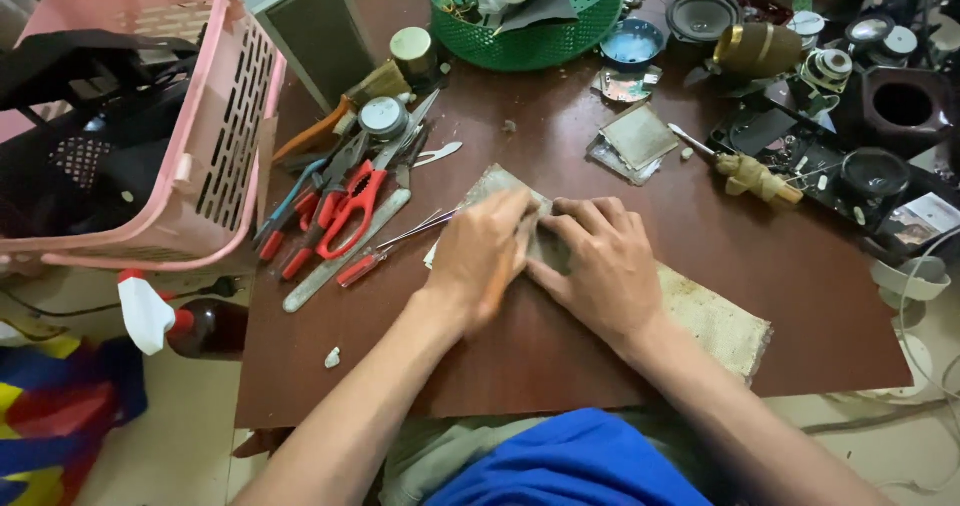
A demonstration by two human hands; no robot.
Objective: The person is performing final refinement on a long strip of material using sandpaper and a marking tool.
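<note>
Both hands meet at the middle of the brown counter (760, 296) on a worn grey mat (715, 321). The left hand (480, 256) is curled around a thin orange tool (500, 284) (mostly hidden). The right hand (600, 261) presses flat, fingers narrow, on a small grey piece (548, 249). Red-handled scissors (350, 211) lie at nine o'clock, a green basket (530, 41) at twelve.

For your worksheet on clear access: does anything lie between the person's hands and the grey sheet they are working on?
Nothing visible does. The left hand and right hand both rest directly on the grey sheet, side by side. The scissors and pliers lie apart, off to the left.
</note>
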